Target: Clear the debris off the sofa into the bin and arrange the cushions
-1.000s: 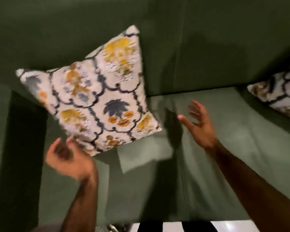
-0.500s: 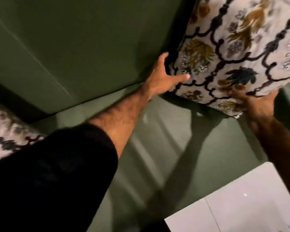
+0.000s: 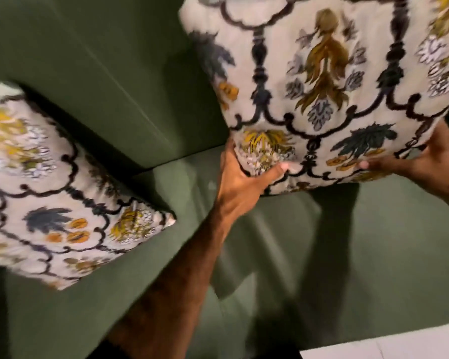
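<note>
A white cushion with a floral pattern (image 3: 322,81) fills the upper right, held up against the backrest of the green sofa (image 3: 101,60). My left hand (image 3: 241,174) grips its lower left corner, thumb pressed on the front. Gripping its lower right edge is my right hand (image 3: 420,164), fingers on the front. A second cushion of the same pattern (image 3: 52,193) leans on the seat at the left, touched by neither hand. No debris or bin is in view.
The green sofa seat (image 3: 360,255) stretches under the held cushion. White floor (image 3: 386,343) shows at the bottom right, past the seat's front edge.
The view has swung from the left cushion to the right one. Both hands moved from open reaches to a firm grip on the right cushion's lower edge, which now looks nearer.
</note>
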Motion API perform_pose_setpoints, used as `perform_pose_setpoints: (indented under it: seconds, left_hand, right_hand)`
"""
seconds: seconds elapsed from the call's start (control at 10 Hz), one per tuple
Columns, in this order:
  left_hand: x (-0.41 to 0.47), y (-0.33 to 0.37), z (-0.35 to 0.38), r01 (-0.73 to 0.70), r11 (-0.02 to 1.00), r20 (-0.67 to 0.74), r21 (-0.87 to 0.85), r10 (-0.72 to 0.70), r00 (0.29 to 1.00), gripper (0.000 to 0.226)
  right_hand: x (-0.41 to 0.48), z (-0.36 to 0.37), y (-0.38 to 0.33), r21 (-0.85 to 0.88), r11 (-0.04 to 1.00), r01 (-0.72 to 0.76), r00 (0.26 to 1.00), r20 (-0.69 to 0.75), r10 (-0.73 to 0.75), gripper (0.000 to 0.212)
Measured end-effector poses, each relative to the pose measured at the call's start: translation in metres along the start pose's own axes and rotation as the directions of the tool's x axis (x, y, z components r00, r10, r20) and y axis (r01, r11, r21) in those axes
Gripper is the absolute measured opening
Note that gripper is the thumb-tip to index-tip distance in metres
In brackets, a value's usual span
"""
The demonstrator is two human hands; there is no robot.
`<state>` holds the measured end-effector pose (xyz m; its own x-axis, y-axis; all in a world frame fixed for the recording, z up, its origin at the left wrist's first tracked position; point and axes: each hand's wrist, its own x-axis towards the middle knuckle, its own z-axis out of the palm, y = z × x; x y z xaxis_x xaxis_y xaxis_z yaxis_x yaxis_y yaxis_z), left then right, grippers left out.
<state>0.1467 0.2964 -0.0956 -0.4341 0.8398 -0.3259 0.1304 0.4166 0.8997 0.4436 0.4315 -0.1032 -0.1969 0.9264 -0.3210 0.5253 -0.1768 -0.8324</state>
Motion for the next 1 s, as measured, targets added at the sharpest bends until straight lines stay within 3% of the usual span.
perform_pose_setpoints:
  seconds: [0.1,0.2,0.3,0.4,0.5,0.6,0.7,0.8,0.9,1.0]
  left_hand:
    - [-0.027,-0.017,-0.029,0.062,0.998,-0.085,-0.032,-0.064,0.994,0.073]
    - [-0.027,-0.024,-0.041,0.067,0.998,-0.113,-0.008,-0.068,0.991,0.064]
    - [-0.018,-0.029,-0.039,0.038,0.999,-0.107,0.025,-0.035,0.994,0.072]
    - [-0.017,-0.033,-0.036,0.099,0.994,-0.094,0.053,-0.094,0.991,0.088]
    - [-0.010,-0.036,-0.039,0.096,0.995,-0.048,0.040,-0.094,0.994,0.076]
    - [-0.006,-0.025,-0.048,0.057,0.987,0.034,0.153,-0.063,0.997,0.075]
    - [-0.015,-0.010,-0.061,0.122,0.943,0.088,0.308,-0.156,0.984,0.104]
    - [-0.039,0.012,-0.089,0.090,0.797,0.087,0.597,-0.176,0.981,0.117]
    - [-0.063,0.053,-0.134,-0.071,0.676,0.027,0.734,0.075,0.997,0.107]
    - [-0.086,0.103,-0.175,-0.240,0.594,0.039,0.767,0.331,0.943,0.091]
  right_hand:
    - [0.009,0.031,-0.010,-0.078,0.993,0.090,0.991,0.101,-0.082,0.105]
    - [0.007,0.047,-0.019,-0.066,0.995,0.078,0.989,0.130,-0.069,0.096]
    - [0.007,0.048,-0.028,-0.048,0.997,0.059,0.991,0.124,-0.052,0.100]
    - [0.002,0.049,-0.020,-0.129,0.988,0.089,0.991,0.111,-0.074,0.109]
    - [-0.003,0.054,-0.017,-0.210,0.975,0.070,0.997,0.027,-0.066,0.116]
    - [-0.005,0.061,-0.023,-0.265,0.962,0.074,0.997,0.007,-0.075,0.123]
    - [-0.021,0.063,-0.051,-0.307,0.951,0.045,0.999,-0.011,-0.051,0.128]
    - [-0.052,0.058,-0.083,-0.303,0.952,0.044,0.994,-0.084,-0.073,0.113]
    - [-0.089,0.047,-0.133,-0.295,0.955,-0.001,0.970,-0.232,-0.071,0.111]
    - [-0.145,0.039,-0.206,-0.077,0.986,0.147,0.929,-0.331,-0.164,0.098]
